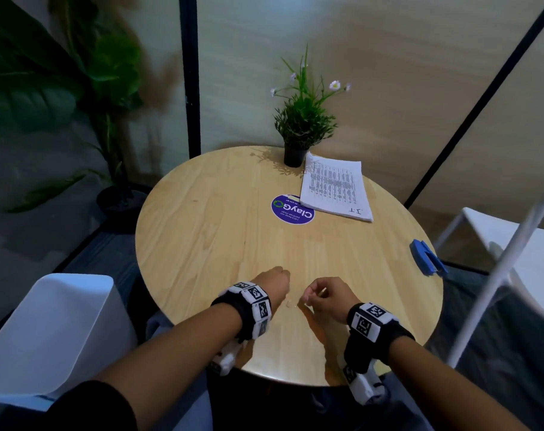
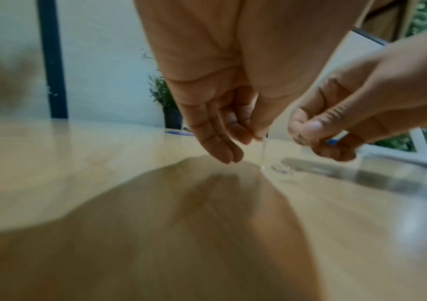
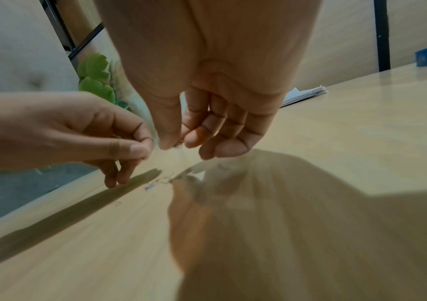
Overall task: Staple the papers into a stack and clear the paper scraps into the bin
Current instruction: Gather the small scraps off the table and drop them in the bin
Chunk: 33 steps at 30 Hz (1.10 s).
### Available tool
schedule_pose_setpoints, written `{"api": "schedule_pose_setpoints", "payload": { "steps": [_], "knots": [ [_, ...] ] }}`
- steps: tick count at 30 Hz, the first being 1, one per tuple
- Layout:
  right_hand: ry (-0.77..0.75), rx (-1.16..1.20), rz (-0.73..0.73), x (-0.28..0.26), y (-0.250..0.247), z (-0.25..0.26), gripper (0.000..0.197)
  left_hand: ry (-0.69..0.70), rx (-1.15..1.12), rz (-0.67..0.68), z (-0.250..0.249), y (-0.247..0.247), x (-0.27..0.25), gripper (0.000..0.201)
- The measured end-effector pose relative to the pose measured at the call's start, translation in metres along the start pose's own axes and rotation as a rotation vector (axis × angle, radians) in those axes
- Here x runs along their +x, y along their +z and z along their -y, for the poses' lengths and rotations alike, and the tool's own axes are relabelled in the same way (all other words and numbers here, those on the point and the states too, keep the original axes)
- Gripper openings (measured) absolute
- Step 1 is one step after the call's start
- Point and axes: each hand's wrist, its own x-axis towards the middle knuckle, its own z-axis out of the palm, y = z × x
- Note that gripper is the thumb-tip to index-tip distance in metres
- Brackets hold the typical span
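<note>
Both hands hover low over the front of the round wooden table (image 1: 214, 244), knuckles up and fingers curled. My left hand (image 1: 278, 283) (image 2: 248, 138) pinches a tiny pale scrap between thumb and forefinger. A few centimetres to its right, my right hand (image 1: 309, 295) (image 3: 175, 145) pinches another tiny scrap. Several small scraps (image 1: 290, 303) (image 2: 279, 169) (image 3: 155, 182) lie on the wood between and under the fingertips. The printed paper stack (image 1: 334, 188) (image 3: 307, 94) lies at the far right. A blue stapler (image 1: 426, 256) sits at the right edge.
A white bin (image 1: 56, 331) stands on the floor left of the table. A small potted plant (image 1: 295, 154) and a round purple sticker (image 1: 292, 209) are by the stack. A white chair (image 1: 513, 244) stands to the right, a large floor plant (image 1: 109, 119) at back left.
</note>
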Motion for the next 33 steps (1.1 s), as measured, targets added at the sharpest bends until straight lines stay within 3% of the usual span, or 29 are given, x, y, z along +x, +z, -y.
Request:
{"api": "schedule_pose_setpoints", "payload": {
  "steps": [6, 15, 18, 20, 22, 25, 33],
  "knots": [
    [-0.053, -0.021, 0.028, 0.012, 0.018, 0.038, 0.030, -0.113, -0.194, -0.123, 0.044, -0.032, -0.021, 0.021],
    [-0.298, -0.075, 0.216, 0.051, 0.114, 0.159, 0.036, -0.417, -0.521, -0.406, 0.184, -0.064, -0.114, 0.021],
    [-0.380, -0.121, 0.284, 0.059, 0.153, 0.203, 0.021, -0.536, -0.610, -0.482, 0.239, -0.054, -0.152, 0.017],
    [-0.412, -0.125, 0.305, 0.062, 0.182, 0.230, 0.009, -0.632, -0.651, -0.518, 0.271, -0.040, -0.177, 0.026],
    [-0.441, -0.150, 0.309, 0.064, 0.211, 0.252, 0.008, -0.721, -0.625, -0.510, 0.296, -0.023, -0.200, 0.033],
    [-0.451, -0.210, 0.343, 0.069, 0.248, 0.280, 0.010, -0.822, -0.598, -0.486, 0.318, 0.001, -0.225, 0.028],
    [-0.402, -0.449, 0.419, 0.088, 0.309, 0.314, 0.022, -0.929, -0.676, -0.434, 0.339, 0.033, -0.239, 0.022]
  ]
}}
